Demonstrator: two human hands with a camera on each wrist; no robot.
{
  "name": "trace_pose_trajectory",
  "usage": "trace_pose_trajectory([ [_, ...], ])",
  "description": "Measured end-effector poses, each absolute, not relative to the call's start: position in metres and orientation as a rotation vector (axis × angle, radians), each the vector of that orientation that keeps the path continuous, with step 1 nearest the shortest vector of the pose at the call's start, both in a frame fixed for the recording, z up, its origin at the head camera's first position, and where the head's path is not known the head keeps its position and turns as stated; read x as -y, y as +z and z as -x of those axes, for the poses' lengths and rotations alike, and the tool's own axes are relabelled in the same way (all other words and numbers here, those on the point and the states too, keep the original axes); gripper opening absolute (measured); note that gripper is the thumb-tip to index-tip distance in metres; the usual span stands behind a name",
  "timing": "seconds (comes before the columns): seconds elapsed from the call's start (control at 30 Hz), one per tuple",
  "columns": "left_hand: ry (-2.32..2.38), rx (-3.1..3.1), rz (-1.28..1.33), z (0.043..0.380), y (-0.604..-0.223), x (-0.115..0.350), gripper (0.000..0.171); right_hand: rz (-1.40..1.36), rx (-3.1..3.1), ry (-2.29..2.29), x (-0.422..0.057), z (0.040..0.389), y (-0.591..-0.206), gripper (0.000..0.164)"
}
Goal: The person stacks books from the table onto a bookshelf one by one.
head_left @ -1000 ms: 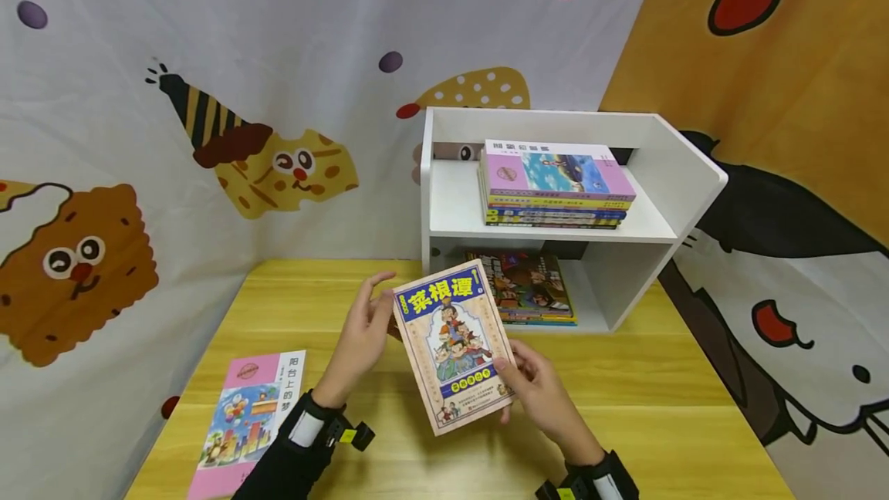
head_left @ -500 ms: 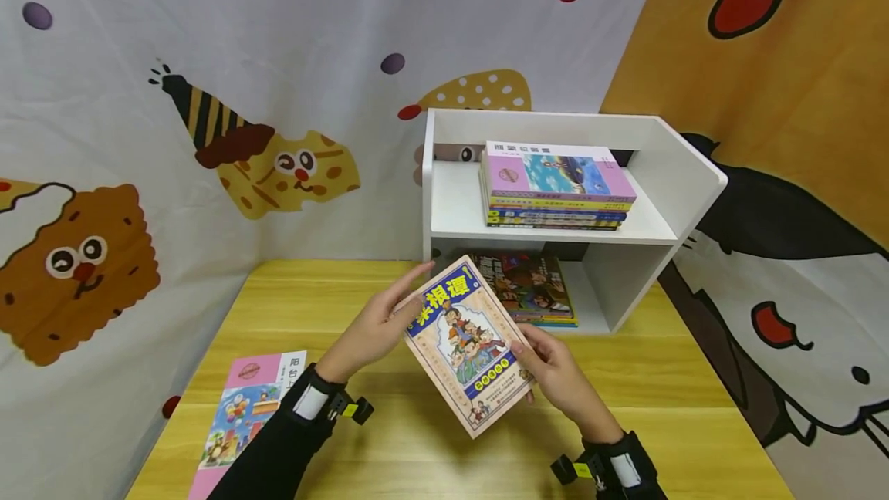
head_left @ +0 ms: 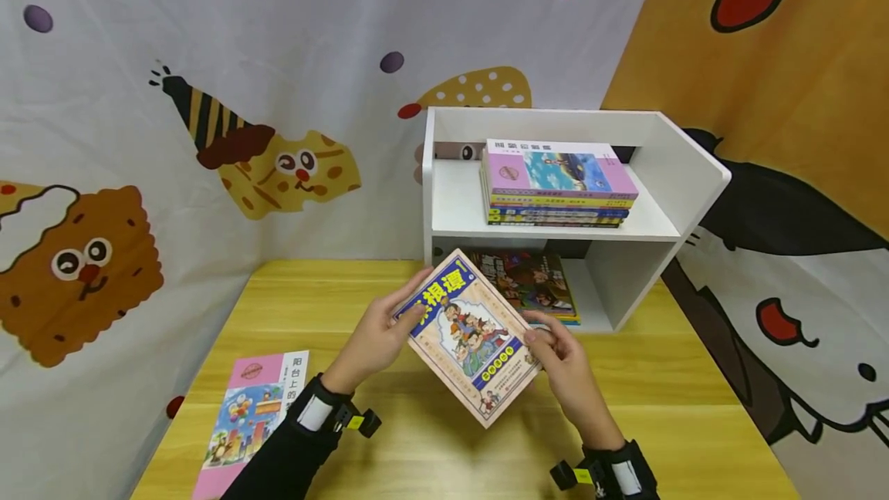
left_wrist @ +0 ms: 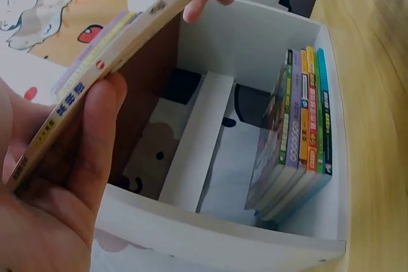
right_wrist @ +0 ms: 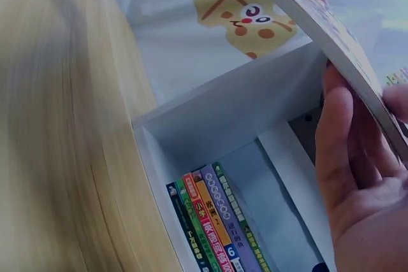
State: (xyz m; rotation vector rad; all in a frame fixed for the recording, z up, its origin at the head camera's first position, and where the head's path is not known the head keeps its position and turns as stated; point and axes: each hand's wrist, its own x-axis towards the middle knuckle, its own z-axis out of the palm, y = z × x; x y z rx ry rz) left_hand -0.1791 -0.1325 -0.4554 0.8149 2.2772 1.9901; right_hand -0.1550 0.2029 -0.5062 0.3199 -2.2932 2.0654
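Observation:
A cream book with a blue title band (head_left: 472, 338) is held tilted above the table, its illustrated cover facing up. My left hand (head_left: 378, 334) pinches its upper left edge, with the thumb on the cover and fingers underneath. At the opposite edge, my right hand (head_left: 566, 365) grips it between thumb and fingers. From the left wrist view, the book's spine (left_wrist: 76, 90) shows between the left thumb and fingers. The right wrist view shows the book's edge (right_wrist: 319, 33) with right-hand fingers (right_wrist: 338, 116) beneath it.
Behind the book stands a white two-tier shelf (head_left: 642, 241). A stack of books (head_left: 562, 184) lies on its upper level, and more books (head_left: 531, 284) lie below. A pink book (head_left: 243, 415) lies on the wooden table (head_left: 667, 400) at left, partly under the left sleeve.
The cream book has turned clockwise and shifted slightly right. My left hand has moved in and now holds its upper left edge; the right hand has moved right with it.

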Motion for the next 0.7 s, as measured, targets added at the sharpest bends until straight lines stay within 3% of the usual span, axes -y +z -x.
trace_pose_trajectory([
  [0.3, 2.211, -2.468, -0.703, 0.17, -0.451, 0.122, 0.06, -0.296, 1.989, 2.198, -0.195, 0.142, -0.496, 0.068],
  [0.7, 2.528, -2.333, -0.521, 0.153, -0.451, 0.104, 0.066, -0.518, 2.047, 2.223, -0.168, 0.132, -0.495, 0.067],
])
